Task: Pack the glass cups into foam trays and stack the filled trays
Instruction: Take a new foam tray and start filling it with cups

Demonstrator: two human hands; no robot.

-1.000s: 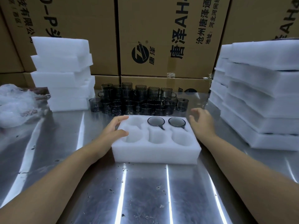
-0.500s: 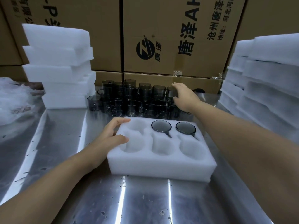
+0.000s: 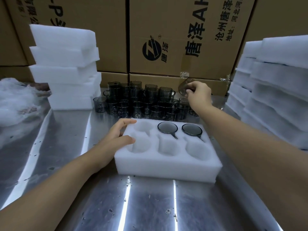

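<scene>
- Right hand (image 3: 198, 94), upper right of centre, pinches a tilted glass cup (image 3: 185, 88) lifted above the cluster.
- Foam tray (image 3: 166, 165) lies below and left of it; 4 pockets sit empty.
- Left hand (image 3: 116, 135) rests spread on the tray's left edge.

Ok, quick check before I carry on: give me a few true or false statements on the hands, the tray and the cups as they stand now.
1. The right hand holds a glass cup lifted above the cup cluster. True.
2. The foam tray has all six pockets filled. False: only two cups, in the far middle and far right pockets, sit in it.
3. The left hand rests on the tray's left edge. True.
4. The left hand holds a cup. False: it holds none.
5. White foam stacks stand on both sides, left and right. True.
</scene>
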